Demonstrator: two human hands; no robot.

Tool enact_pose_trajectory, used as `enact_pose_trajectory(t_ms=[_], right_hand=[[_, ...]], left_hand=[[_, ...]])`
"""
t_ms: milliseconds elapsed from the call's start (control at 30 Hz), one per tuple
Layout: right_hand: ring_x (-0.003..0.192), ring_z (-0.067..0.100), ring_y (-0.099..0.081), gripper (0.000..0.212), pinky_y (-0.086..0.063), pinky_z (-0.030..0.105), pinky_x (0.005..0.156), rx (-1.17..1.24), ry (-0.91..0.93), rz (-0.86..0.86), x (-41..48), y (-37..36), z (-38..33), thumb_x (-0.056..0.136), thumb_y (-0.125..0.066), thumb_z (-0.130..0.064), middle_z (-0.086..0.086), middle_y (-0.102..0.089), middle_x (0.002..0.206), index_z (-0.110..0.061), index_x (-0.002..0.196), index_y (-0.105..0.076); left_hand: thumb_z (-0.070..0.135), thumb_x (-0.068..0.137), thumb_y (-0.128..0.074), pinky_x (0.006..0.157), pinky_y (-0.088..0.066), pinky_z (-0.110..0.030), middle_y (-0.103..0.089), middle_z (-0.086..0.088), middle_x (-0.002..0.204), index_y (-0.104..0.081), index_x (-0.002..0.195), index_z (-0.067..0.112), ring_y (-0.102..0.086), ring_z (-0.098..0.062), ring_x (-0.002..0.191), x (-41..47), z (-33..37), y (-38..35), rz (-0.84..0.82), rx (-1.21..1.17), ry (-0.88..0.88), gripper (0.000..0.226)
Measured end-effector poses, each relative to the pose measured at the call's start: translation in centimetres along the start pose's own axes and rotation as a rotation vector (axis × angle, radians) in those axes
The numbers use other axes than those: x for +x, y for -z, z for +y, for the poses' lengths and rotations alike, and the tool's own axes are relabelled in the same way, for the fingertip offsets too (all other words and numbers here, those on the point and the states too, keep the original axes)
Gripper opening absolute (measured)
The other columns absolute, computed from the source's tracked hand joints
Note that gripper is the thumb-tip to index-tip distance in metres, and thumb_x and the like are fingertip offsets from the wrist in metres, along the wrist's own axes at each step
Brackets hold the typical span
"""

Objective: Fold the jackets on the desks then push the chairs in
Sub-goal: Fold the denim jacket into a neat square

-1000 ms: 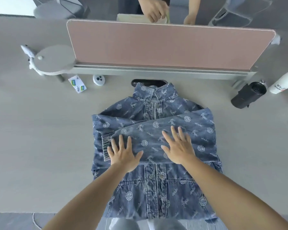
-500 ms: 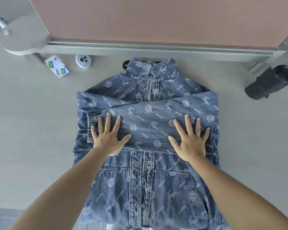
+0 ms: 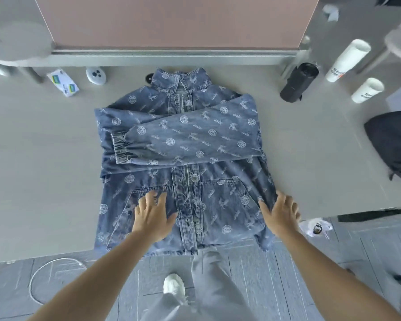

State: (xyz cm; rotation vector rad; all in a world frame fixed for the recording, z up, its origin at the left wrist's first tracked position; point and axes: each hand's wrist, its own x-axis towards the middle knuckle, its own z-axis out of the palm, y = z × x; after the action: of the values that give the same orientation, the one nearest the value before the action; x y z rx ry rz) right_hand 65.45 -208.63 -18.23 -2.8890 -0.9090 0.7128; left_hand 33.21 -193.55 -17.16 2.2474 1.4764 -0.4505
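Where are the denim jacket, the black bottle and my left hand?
denim jacket [image 3: 195, 135]: head view, on the sleeve folded across its front.
black bottle [image 3: 298, 83]: head view, mid-body, lying on its side.
left hand [image 3: 152, 218]: head view, back of the hand, resting on the jacket.

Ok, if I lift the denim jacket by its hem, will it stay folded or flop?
Likely floppy: the denim jacket hangs limp over the desk edge. The top sleeve lies loose, so it may slide off.
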Motion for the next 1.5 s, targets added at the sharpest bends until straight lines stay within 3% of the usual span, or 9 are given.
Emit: enact_pose_trajectory(t_ms=[133, 267, 567, 733, 1000, 1133, 1200, 1300, 1500], right_hand=[[0.108, 0.035, -0.055, 0.06, -0.048, 0.042, 0.086, 0.316, -0.102, 0.011, -2.9, -1.2, 2.3, 0.089, -0.069, -0.045, 0.015, -0.057, 0.118, -0.006, 0.128, -0.045], [0.081, 0.031, -0.063, 0.022, -0.045, 0.033, 0.062, 0.362, -0.147, -0.01, -3.9, -0.6, 2.9, 0.098, -0.058, -0.027, 0.01, -0.063, 0.081, -0.006, 0.097, -0.064], [0.084, 0.028, -0.06, 0.011, -0.038, 0.027, 0.059, 0.408, -0.055, 0.066, -2.5, 3.9, 7.2, 0.1, -0.051, -0.01, 0.013, -0.067, 0.099, -0.011, 0.099, -0.062], [0.094, 0.03, -0.061, 0.015, -0.04, 0.027, 0.075, 0.359, -0.013, 0.066, -2.5, 3.2, 8.4, 0.097, -0.052, -0.008, 0.015, -0.071, 0.11, -0.01, 0.099, -0.067], [0.13, 0.03, -0.044, 0.052, -0.038, 0.039, 0.109, 0.014, 0.469, -0.116, -3.4, -0.1, 4.3, 0.099, -0.057, -0.032, 0.011, -0.047, 0.136, -0.011, 0.145, -0.044], [0.106, 0.033, -0.06, 0.02, -0.046, 0.035, 0.075, -0.08, 0.45, -0.029, -3.2, 0.0, 3.9, 0.1, -0.055, -0.021, 0.01, -0.063, 0.11, -0.012, 0.118, -0.055], [0.091, 0.032, -0.063, 0.011, -0.045, 0.033, 0.068, -0.072, 0.425, -0.044, -2.9, 0.4, 4.1, 0.101, -0.053, -0.018, 0.01, -0.064, 0.096, -0.012, 0.11, -0.054], [0.083, 0.03, -0.063, 0.007, -0.048, 0.032, 0.067, -0.066, 0.44, -0.054, -2.7, 0.7, 4.2, 0.099, -0.054, -0.016, 0.007, -0.066, 0.091, -0.015, 0.105, -0.057], [0.079, 0.028, -0.058, 0.012, -0.045, 0.029, 0.067, -0.014, 0.346, -0.068, -1.9, 1.3, 4.7, 0.094, -0.053, -0.01, 0.004, -0.062, 0.088, -0.018, 0.095, -0.062]], left_hand=[[0.059, 0.097, -0.04, 0.119, -0.021, -0.055, -0.004, -0.008, 0.162, -0.01, 0.157, 0.035, -0.007, -0.036, 0.148, -3.2, 0.3, -2.5, -0.047, 0.043, -0.12, 0.071], [0.056, 0.098, -0.043, 0.119, -0.011, -0.058, 0.007, -0.008, 0.164, 0.003, 0.158, 0.034, 0.008, -0.039, 0.151, -6.0, 2.8, -3.4, -0.152, -0.005, -0.148, 0.078], [0.053, 0.098, -0.047, 0.119, -0.004, -0.059, 0.021, -0.009, 0.163, 0.009, 0.158, 0.031, 0.012, -0.043, 0.149, -7.0, 4.7, -4.0, -0.186, 0.043, -0.018, 0.085], [0.051, 0.094, -0.054, 0.11, -0.037, -0.048, -0.031, -0.016, 0.146, -0.03, 0.146, 0.015, -0.034, -0.035, 0.133, -7.8, 8.8, -5.1, 0.007, -0.024, 0.116, 0.068], [0.052, 0.09, -0.063, 0.092, -0.053, -0.046, -0.054, -0.011, 0.12, -0.046, 0.128, 0.008, -0.058, -0.029, 0.104, -5.2, 11.9, -6.2, 0.167, -0.583, 0.545, 0.061], [0.044, 0.094, -0.062, 0.063, -0.052, -0.033, -0.065, -0.009, 0.084, -0.059, 0.088, 0.01, -0.06, -0.023, 0.072, -4.4, 11.1, -6.2, 0.192, -0.575, 0.591, 0.034], [0.043, 0.096, -0.059, 0.065, -0.052, -0.032, -0.07, -0.014, 0.083, -0.053, 0.07, 0.013, -0.061, -0.027, 0.071, -4.4, 11.0, -6.1, 0.186, -0.547, 0.572, 0.04], [0.052, 0.093, -0.059, 0.092, -0.05, -0.043, -0.062, -0.008, 0.11, -0.054, 0.098, 0.021, -0.057, -0.032, 0.106, -4.9, 12.1, -5.9, 0.208, -0.512, 0.524, 0.031], [0.056, 0.095, -0.053, 0.1, -0.042, -0.045, -0.048, -0.015, 0.133, -0.042, 0.134, 0.018, -0.044, -0.034, 0.122, -4.5, 14.9, -5.8, 0.151, -0.368, 0.533, 0.056]])
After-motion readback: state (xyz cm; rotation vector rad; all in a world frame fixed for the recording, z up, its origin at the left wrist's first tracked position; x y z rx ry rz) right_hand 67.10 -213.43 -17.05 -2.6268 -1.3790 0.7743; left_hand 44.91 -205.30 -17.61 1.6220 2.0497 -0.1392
